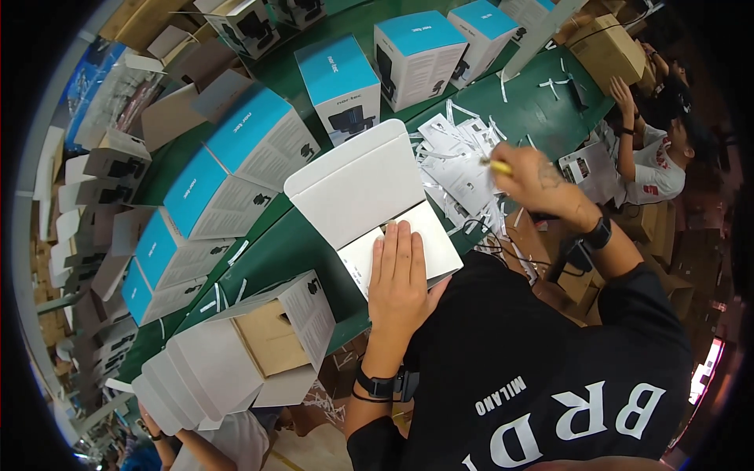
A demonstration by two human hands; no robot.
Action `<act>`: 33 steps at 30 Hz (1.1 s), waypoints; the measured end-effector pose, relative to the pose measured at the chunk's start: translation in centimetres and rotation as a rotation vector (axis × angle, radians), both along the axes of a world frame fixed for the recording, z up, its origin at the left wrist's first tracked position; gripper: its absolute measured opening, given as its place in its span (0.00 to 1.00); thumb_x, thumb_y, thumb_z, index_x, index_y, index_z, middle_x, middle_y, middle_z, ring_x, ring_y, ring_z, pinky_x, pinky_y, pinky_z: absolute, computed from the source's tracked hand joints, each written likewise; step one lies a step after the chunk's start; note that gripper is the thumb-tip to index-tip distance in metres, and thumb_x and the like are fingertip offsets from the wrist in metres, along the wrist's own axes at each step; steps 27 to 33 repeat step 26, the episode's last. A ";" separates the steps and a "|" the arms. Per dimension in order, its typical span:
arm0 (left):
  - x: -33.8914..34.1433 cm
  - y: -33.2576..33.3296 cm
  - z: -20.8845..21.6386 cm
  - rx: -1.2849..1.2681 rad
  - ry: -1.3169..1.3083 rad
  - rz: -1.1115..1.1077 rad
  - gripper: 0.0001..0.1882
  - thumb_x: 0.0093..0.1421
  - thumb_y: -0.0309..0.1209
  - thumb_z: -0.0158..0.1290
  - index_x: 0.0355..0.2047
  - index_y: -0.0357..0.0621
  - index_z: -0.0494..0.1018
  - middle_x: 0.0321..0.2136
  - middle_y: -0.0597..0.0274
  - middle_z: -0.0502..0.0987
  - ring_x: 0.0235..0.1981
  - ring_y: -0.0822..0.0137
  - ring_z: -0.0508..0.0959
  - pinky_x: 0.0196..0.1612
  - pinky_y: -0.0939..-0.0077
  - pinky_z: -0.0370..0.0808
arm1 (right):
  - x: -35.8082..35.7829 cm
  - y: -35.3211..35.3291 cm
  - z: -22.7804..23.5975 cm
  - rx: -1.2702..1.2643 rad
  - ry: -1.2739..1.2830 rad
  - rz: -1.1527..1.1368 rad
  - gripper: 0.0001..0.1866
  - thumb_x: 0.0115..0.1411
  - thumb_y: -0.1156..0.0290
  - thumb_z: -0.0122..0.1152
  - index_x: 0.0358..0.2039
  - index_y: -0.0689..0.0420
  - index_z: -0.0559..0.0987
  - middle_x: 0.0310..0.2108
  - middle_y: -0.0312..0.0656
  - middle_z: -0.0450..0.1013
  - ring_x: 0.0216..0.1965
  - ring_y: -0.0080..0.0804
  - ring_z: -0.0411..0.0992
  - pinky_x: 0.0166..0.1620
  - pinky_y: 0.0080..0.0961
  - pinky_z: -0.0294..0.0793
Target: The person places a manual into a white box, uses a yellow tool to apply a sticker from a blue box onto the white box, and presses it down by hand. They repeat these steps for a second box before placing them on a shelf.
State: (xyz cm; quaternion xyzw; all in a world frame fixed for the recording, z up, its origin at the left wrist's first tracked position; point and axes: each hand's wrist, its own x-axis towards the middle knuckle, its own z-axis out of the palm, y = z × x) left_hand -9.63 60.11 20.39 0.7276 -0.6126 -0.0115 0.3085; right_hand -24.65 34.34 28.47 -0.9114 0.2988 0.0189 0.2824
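Note:
My left hand [402, 271] lies flat, fingers stretched out, on the white top of the contents [438, 245] inside an opened carton. The carton's white lid [357, 188] stands folded back, away from me. My right hand [522, 182] is closed round a small yellow tool [499, 167], smeared by motion, so its kind is not plain. That hand hovers at the right side of a loose pile of white printed leaflets and paper strips [465, 182]. What lies beneath the carton's white top is hidden.
Teal-topped boxes [338, 71] line the far side of the green table [542, 118], with more [259, 129] at the left. An open carton with a brown insert [271, 337] stands at the near left. Co-workers handle boxes at the right [660, 169] and lower left [228, 447].

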 end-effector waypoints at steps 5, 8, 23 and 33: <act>0.2 0.4 0.5 0.046 -0.036 -0.020 0.43 0.50 0.45 0.69 0.58 0.26 0.70 0.62 0.34 0.69 0.65 0.37 0.68 0.68 0.44 0.63 | 0.1 1.3 0.0 -0.001 -0.004 0.039 0.13 0.62 0.70 0.64 0.42 0.62 0.71 0.23 0.52 0.75 0.24 0.52 0.76 0.29 0.41 0.74; 0.0 0.3 0.7 0.105 -0.062 -0.024 0.40 0.53 0.45 0.67 0.58 0.27 0.70 0.61 0.33 0.69 0.63 0.35 0.69 0.68 0.45 0.64 | 5.4 6.8 1.1 0.210 -0.096 0.199 0.14 0.63 0.68 0.64 0.43 0.60 0.70 0.22 0.51 0.75 0.25 0.56 0.77 0.30 0.42 0.75; -0.1 3.4 -2.5 -0.152 -0.243 -0.054 0.18 0.62 0.31 0.55 0.47 0.29 0.78 0.46 0.41 0.80 0.49 0.45 0.80 0.63 0.52 0.72 | 12.7 11.9 -4.2 0.096 -0.298 0.472 0.11 0.60 0.63 0.65 0.36 0.57 0.78 0.33 0.44 0.76 0.32 0.49 0.78 0.36 0.38 0.78; 0.4 3.6 -2.8 -0.172 -0.247 -0.075 0.17 0.62 0.32 0.56 0.45 0.29 0.79 0.44 0.42 0.81 0.49 0.45 0.81 0.63 0.53 0.72 | 12.9 12.4 -4.4 0.100 -0.263 0.455 0.11 0.59 0.63 0.66 0.36 0.57 0.78 0.34 0.44 0.76 0.33 0.49 0.78 0.37 0.38 0.78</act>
